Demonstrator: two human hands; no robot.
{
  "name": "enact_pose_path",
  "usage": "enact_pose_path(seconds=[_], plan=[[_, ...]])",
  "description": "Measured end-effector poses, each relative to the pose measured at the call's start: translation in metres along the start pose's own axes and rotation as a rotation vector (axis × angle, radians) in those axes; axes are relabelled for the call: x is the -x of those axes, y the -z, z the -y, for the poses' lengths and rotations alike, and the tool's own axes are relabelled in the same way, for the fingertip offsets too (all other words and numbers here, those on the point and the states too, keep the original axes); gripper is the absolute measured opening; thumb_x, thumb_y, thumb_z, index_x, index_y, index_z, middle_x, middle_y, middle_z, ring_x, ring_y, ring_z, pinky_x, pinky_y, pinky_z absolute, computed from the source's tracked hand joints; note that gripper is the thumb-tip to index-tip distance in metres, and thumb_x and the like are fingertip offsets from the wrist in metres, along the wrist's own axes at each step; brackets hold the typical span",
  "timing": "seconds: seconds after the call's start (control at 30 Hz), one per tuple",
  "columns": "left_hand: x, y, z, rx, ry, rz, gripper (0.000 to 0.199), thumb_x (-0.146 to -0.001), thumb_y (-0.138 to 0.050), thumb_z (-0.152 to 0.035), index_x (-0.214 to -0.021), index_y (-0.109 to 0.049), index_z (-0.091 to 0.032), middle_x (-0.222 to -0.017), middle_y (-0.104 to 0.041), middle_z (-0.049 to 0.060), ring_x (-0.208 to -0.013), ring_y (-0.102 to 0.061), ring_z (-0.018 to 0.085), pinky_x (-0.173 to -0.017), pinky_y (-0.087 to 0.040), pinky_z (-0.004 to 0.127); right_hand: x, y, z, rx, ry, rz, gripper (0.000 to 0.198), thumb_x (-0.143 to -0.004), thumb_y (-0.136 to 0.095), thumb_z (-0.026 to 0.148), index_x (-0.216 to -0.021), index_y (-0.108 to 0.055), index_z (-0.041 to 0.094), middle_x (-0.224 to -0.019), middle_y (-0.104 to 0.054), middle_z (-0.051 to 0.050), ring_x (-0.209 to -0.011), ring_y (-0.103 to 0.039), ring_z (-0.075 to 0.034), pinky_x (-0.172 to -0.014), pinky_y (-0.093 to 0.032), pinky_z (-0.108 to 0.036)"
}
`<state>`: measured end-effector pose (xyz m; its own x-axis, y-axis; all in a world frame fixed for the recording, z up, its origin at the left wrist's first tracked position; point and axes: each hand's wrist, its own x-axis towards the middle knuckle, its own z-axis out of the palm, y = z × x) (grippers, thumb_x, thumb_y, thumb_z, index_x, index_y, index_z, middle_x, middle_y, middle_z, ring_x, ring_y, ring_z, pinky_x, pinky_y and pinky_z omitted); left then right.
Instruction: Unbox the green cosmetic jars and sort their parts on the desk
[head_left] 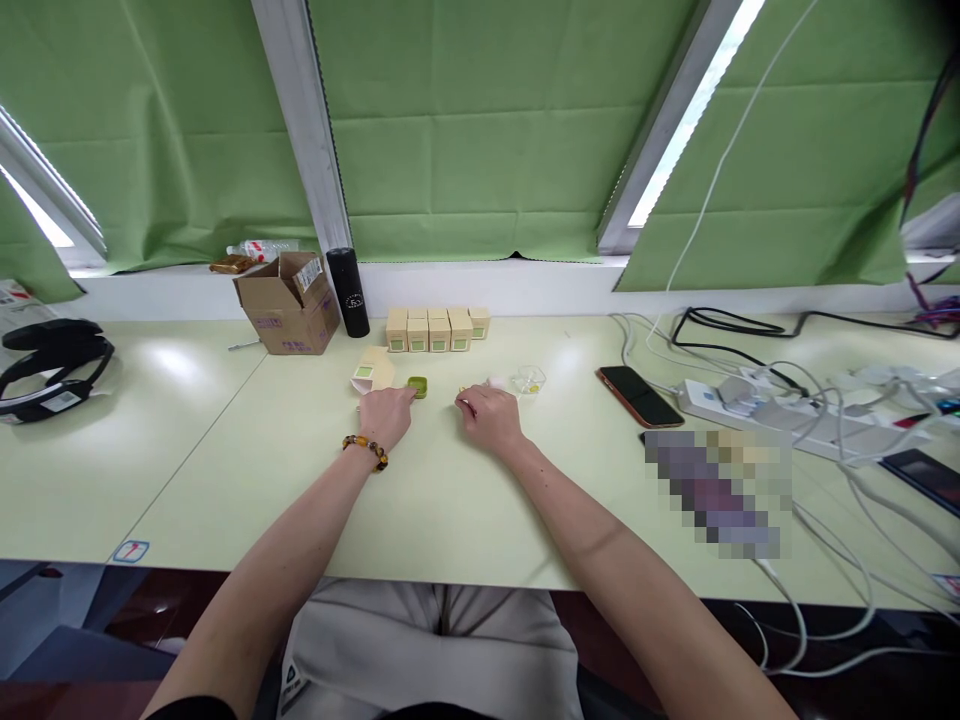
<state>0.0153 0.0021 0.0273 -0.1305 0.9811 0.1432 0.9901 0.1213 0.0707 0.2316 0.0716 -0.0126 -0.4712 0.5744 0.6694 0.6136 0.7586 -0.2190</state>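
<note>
My left hand (388,415), with a beaded bracelet on its wrist, has its fingertips closed on the left edge of a small square green box (418,385) with an open top. Just beyond this hand lies an opened cream carton (373,370) with a green label. To the right, my right hand (489,415) rests low over the table with its thumb and fingers pinched together. Whatever sits in that pinch is too small to make out. A clear plastic piece (529,379) with a yellow spot lies beyond the right hand.
Several small cream cartons (428,331) stand in a row at the back. Left of them are a black bottle (348,292) and a cardboard box (289,305). A phone (640,396), a power strip (772,415) and tangled cables occupy the right. A black headset (56,370) lies far left.
</note>
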Motion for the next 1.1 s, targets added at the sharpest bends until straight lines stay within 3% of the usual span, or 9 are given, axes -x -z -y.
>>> enact_pose_path(seconds=[0.2,0.5,0.77,0.9,1.1], plan=[[-0.001,-0.003,0.001,-0.009,-0.004,-0.017,0.043,-0.103,-0.039,-0.025,-0.132,-0.071,-0.030,-0.102,-0.079,0.014,-0.091,-0.073,0.030,-0.073,-0.044,0.035,-0.001,0.000,0.000,0.014,0.018,0.006,0.020,-0.089,-0.056,0.011,-0.080,-0.073,0.019,-0.075,-0.076,-0.003,-0.060,-0.056,-0.015,-0.060,-0.031,-0.029],[0.011,0.003,0.000,0.020,-0.024,-0.112,0.041,-0.105,-0.040,-0.029,-0.136,-0.067,-0.030,-0.093,-0.080,0.010,-0.083,-0.073,0.027,-0.070,-0.043,0.033,0.001,0.000,-0.002,0.012,-0.008,-0.031,0.020,-0.092,-0.056,0.014,-0.082,-0.072,0.020,-0.077,-0.075,-0.003,-0.063,-0.059,-0.016,-0.061,-0.034,-0.029],[0.025,0.010,-0.004,0.047,-0.114,-0.127,0.039,-0.106,-0.038,-0.033,-0.115,-0.075,-0.026,-0.088,-0.079,0.009,-0.077,-0.073,0.025,-0.066,-0.040,0.032,-0.017,0.014,-0.007,0.020,-0.265,-0.259,0.018,-0.097,-0.056,0.024,-0.095,-0.074,0.022,-0.077,-0.069,-0.004,-0.074,-0.061,-0.021,-0.068,-0.041,-0.033],[0.025,0.011,-0.005,0.044,-0.121,-0.114,0.040,-0.106,-0.037,-0.033,-0.114,-0.075,-0.025,-0.088,-0.079,0.010,-0.076,-0.072,0.025,-0.067,-0.040,0.033,-0.045,0.022,-0.025,0.105,-0.334,-0.183,0.023,-0.094,-0.058,0.020,-0.111,-0.074,0.022,-0.095,-0.072,-0.009,-0.094,-0.059,-0.028,-0.085,-0.042,-0.040],[0.025,0.011,-0.005,0.057,-0.127,-0.110,0.038,-0.107,-0.037,-0.032,-0.111,-0.074,-0.024,-0.083,-0.077,0.009,-0.077,-0.072,0.025,-0.069,-0.041,0.032,-0.092,0.019,-0.072,0.317,-0.324,0.089,0.032,-0.096,-0.054,0.016,-0.123,-0.070,0.017,-0.120,-0.066,-0.018,-0.117,-0.050,-0.036,-0.097,-0.036,-0.048]])
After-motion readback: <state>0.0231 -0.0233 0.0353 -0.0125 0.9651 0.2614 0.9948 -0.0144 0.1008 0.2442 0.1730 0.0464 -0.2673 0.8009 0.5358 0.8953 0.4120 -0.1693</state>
